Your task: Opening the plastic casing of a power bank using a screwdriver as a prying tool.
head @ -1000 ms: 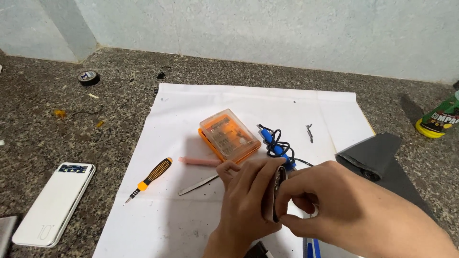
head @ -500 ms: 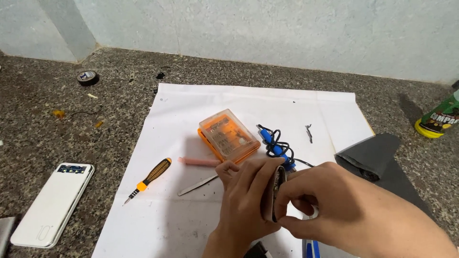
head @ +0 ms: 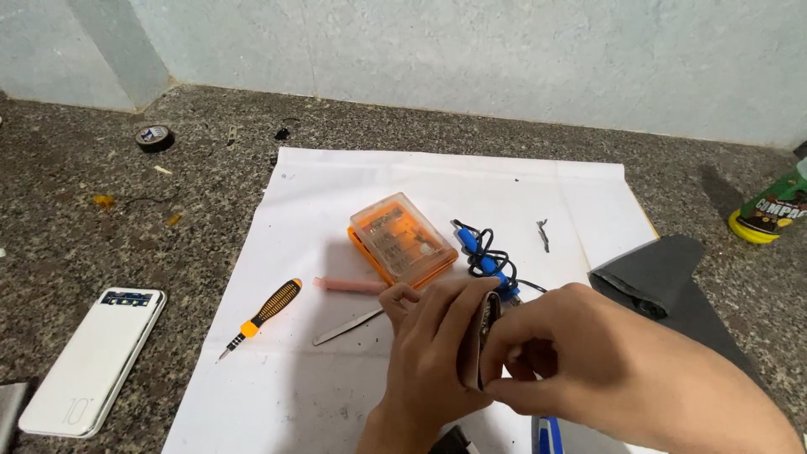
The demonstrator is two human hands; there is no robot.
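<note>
Two hands meet low in the view over a white paper sheet [head: 336,193] spread on a speckled stone bench [head: 101,219]. Between them stands a small flat brownish device [head: 481,340], held on edge so that only its thin side shows. The left hand [head: 429,353] wraps its fingers [head: 458,307] around the device's near face, clenched on it, while the right hand [head: 588,361] pinches the same device from the other side with thumb and curled fingers [head: 513,336]. What kind of device it is cannot be told from this edge-on view.

Just beyond the hands lies an orange translucent bit case [head: 403,240], tilted on the paper. Beside it, to the right, sits a coiled blue-and-black cable [head: 486,252], partly hidden by the hands. Left of the hands rest metal tweezers [head: 346,326], a pink stick [head: 349,285] and an orange-and-black screwdriver [head: 265,313], all apart from one another on the paper. A small dark metal scrap [head: 544,234] lies farther right.

Off the paper, a white power bank [head: 92,361] lies at the left, a roll of black tape [head: 155,137] near the wall, a dark cloth [head: 664,273] at the right, and a green bottle [head: 772,208] at the far right edge.
</note>
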